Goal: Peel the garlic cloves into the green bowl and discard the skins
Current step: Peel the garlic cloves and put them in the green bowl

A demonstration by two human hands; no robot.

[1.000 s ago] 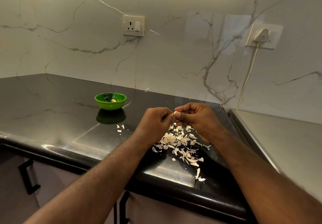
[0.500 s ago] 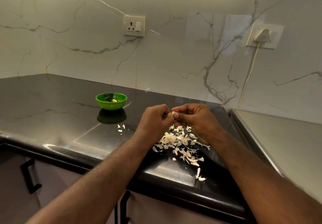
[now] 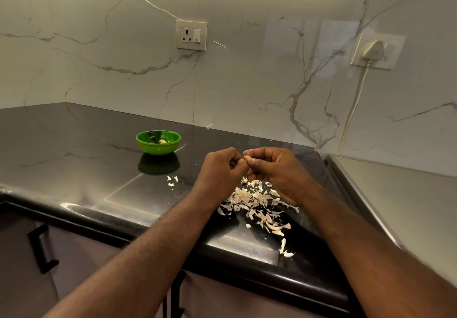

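On the glossy black stone countertop (image 3: 74,144), the small round green plastic bowl (image 3: 158,149) stands where it was a second ago. One pale peeled clove (image 3: 162,141) lies inside it. Just beside the bowl's reflection, a few loose white skin flakes (image 3: 172,180) are left unmoved. The left hand (image 3: 220,169) is curled, its fingertips pinched against the small pale garlic clove (image 3: 247,157), which is held above the counter between both hands. Over the last second the hands have been raised slightly, and the clove's pale tip is now exposed above the right thumb. The right hand (image 3: 279,169) is likewise clenched round the clove. Below the hands, the heap of papery white garlic skins (image 3: 254,201) is unchanged. Peeling of this clove is judged to be under way but unfinished. It has not yet been dropped into the bowl, and the skins remain to be discarded.
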